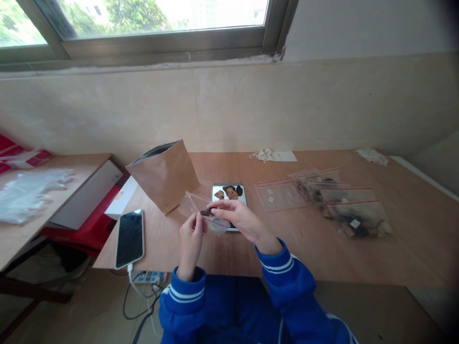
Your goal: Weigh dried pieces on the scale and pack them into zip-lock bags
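My left hand (pixel 191 235) pinches the edge of a clear zip bag (pixel 189 203) with a red line along its mouth. Between the fingertips of my right hand (pixel 241 219) is a dark dried piece (pixel 205 212), held right at the bag and close to my left fingertips. Whether the piece is inside the bag I cannot tell. Just beyond my hands, brown and black dried pieces (pixel 231 192) lie on a small flat scale (pixel 215 188) with a pale top. My right hand and the bag cover the scale's near part.
An open brown paper pouch (pixel 167 177) leans at the left. A phone (pixel 129 239) with a charging cable lies near the front left edge. To the right are a flat clear bag (pixel 279 195) and several filled zip bags (pixel 358 222). White scraps (pixel 263 155) lie by the wall.
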A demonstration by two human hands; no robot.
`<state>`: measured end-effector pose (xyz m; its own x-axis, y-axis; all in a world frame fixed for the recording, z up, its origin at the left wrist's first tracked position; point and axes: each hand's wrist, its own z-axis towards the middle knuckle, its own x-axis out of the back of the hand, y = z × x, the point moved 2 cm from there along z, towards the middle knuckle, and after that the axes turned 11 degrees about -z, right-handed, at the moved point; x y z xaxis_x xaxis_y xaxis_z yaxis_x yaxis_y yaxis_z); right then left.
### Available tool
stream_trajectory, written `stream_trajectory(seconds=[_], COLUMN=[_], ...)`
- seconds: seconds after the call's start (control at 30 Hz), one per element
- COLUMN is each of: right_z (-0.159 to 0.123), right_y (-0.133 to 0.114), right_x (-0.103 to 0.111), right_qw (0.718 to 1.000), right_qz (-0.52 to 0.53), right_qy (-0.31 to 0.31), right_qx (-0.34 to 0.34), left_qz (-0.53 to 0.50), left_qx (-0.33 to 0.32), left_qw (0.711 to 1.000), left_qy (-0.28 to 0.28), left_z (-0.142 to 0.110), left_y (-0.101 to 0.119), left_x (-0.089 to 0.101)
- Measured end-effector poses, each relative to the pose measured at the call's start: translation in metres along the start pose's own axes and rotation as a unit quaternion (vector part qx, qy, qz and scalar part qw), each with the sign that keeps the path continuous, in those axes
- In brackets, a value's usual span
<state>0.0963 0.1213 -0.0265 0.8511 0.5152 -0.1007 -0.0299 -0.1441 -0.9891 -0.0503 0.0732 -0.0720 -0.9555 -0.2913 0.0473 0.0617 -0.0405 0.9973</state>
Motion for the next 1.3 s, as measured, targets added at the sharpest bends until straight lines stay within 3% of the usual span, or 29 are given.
stream_trajectory(seconds=[0.17, 0.4, 0.53, 0.63, 0.77, 0.9, 1.0, 1.1, 1.3], right_z=[0.014, 0.011, 0.002, -0.006, -0.009, 0.009, 0.029, 0.040, 0.036], right_y=[0.009, 0.002, -0.006, -0.012, -0.016, 0.010, 0.047, 0.074, 0.070], right_x=[0.001, -0.002, -0.012, -0.010, 0.009, 0.047, 0.070, 0.081, 0.077], right_qw=[0.988, 0.925, 0.912, 0.914, 0.886, 0.825, 0.819, 0.819, 0.793], right_qz=[-0.141, -0.342, -0.383, -0.389, -0.428, -0.502, -0.543, -0.553, -0.566], right_qy=[0.061, 0.155, 0.092, 0.054, 0.069, 0.204, 0.152, 0.121, 0.159], right_qx=[0.020, 0.047, 0.112, 0.108, 0.164, 0.158, 0.105, 0.092, 0.158], left_qz=[-0.023, -0.026, -0.036, -0.049, -0.067, -0.073, -0.079, -0.081, -0.076], left_qx=[-0.002, -0.003, -0.013, -0.020, -0.020, -0.021, -0.021, -0.019, -0.018], left_qw=[1.000, 1.000, 0.999, 0.999, 0.997, 0.996, 0.996, 0.996, 0.996], left_qy=[-0.014, -0.011, -0.005, 0.007, 0.019, 0.041, 0.042, 0.042, 0.039], left_z=[-0.004, -0.005, -0.006, -0.006, -0.005, -0.004, -0.004, -0.004, -0.002], left_y=[-0.003, -0.008, -0.006, -0.005, -0.006, -0.006, -0.005, -0.005, -0.007], left_x=[0.001, 0.002, 0.002, 0.004, 0.007, 0.011, 0.012, 0.013, 0.016])
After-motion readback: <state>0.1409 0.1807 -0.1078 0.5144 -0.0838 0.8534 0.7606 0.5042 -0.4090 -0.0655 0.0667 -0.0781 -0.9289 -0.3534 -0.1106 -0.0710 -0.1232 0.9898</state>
